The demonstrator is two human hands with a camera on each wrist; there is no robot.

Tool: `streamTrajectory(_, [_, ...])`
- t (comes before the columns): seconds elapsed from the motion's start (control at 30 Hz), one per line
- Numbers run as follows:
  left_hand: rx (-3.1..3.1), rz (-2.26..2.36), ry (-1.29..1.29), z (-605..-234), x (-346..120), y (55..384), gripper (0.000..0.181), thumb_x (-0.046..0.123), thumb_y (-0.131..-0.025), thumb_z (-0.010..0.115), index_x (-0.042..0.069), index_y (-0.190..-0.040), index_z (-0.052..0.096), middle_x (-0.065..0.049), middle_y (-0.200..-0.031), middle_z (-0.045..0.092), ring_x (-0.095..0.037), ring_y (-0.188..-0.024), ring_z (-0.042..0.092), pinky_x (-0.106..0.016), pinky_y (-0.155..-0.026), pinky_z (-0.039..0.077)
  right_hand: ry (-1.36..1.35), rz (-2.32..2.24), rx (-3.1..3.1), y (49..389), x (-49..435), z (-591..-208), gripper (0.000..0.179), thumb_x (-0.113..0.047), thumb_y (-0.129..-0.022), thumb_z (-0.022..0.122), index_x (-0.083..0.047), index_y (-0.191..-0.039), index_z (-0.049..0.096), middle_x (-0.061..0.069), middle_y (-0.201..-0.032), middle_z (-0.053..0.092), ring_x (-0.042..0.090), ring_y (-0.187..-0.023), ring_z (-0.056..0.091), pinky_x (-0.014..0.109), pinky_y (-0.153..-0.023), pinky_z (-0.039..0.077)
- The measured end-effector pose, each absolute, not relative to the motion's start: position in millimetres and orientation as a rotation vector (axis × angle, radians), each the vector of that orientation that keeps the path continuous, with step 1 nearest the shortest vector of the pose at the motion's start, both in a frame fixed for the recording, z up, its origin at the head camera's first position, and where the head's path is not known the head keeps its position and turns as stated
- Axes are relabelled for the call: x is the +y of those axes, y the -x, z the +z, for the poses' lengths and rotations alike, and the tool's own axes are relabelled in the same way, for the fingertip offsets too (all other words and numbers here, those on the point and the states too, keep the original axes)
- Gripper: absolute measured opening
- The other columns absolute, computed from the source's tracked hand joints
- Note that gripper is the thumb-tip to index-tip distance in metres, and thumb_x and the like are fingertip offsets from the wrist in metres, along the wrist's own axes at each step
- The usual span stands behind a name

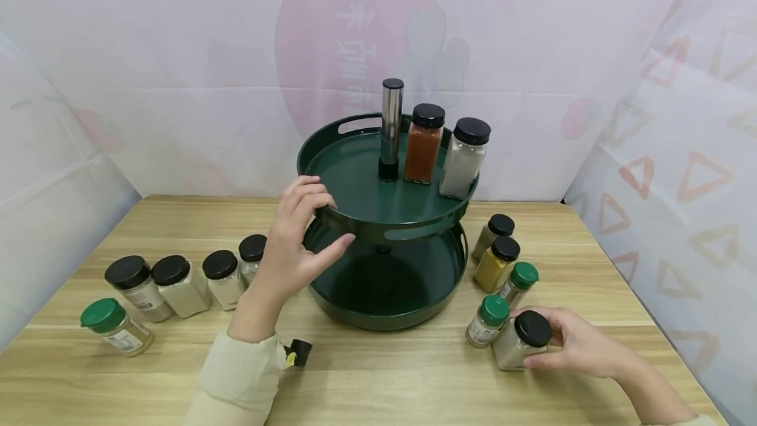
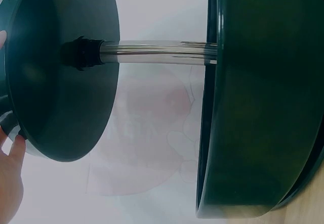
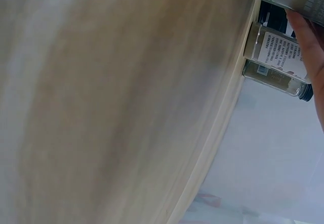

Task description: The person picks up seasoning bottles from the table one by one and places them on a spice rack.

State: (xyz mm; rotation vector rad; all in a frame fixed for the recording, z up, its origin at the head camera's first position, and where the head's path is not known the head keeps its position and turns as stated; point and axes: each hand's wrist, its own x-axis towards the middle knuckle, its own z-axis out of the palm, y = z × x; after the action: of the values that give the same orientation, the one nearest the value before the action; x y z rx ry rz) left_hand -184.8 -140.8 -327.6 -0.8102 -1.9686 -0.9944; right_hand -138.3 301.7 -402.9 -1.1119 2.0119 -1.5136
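Working remotely, I have the left hand (image 1: 291, 252) clamped on the upper tray (image 1: 355, 173) and the right hand (image 1: 582, 344) pinching a jar (image 1: 512, 349) at the table's right, where an even, upright hold should spare the adjacent shaker (image 1: 483, 331).

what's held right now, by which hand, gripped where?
Right hand: a black-lidded jar, by the sides of its body. Left hand: the upper green tray, by its rim at the near left.
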Motion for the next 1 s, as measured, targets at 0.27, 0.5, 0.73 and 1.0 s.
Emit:
streamTrajectory(0.27, [-1.968, -1.002, 0.812, -329, -141, 185, 0.053, 0.055, -0.091, 0.062, 0.004, -0.106, 0.06, -0.018, -0.118, 0.058, -0.034, -0.133, 0.043, -0.046, -0.118, 0.032, 1.128, -1.514, 2.032, 139, 301, -404, 0.05, 0.012, -0.084, 0.069, 0.009, -0.131, 0.052, 0.004, -0.127, 0.067, 0.001, -0.116, 0.061, 0.019, -0.095, 0.054])
streamTrajectory(0.5, [-1.964, -0.999, 0.816, -329, -141, 186, 0.053, 0.054, -0.092, 0.062, 0.003, -0.106, 0.06, -0.018, -0.117, 0.058, -0.034, -0.132, 0.043, -0.046, -0.118, 0.032, 1.149, -1.498, 2.043, 140, 302, -405, 0.05, 0.013, -0.084, 0.069, 0.01, -0.13, 0.052, 0.013, -0.123, 0.068, 0.003, -0.114, 0.063, 0.021, -0.093, 0.055])
streamTrajectory(0.73, [-1.968, -0.999, 0.816, -328, -141, 185, 0.053, 0.055, -0.092, 0.062, 0.004, -0.106, 0.06, -0.017, -0.117, 0.058, -0.035, -0.132, 0.043, -0.046, -0.119, 0.031, 1.093, -1.452, 2.088, 138, 304, -401, 0.049, 0.01, -0.085, 0.07, 0.008, -0.131, 0.053, 0.01, -0.124, 0.068, 0.004, -0.113, 0.064, 0.023, -0.091, 0.056])
streamTrajectory(1.0, [-1.969, -0.997, 0.813, -328, -141, 185, 0.053, 0.055, -0.091, 0.062, 0.004, -0.106, 0.06, -0.018, -0.118, 0.058, -0.035, -0.133, 0.043, -0.046, -0.119, 0.031, 1.067, -1.408, 2.23, 135, 306, -389, 0.049, 0.008, -0.083, 0.072, 0.002, -0.129, 0.057, 0.009, -0.121, 0.07, 0.007, -0.107, 0.066, 0.022, -0.087, 0.055])
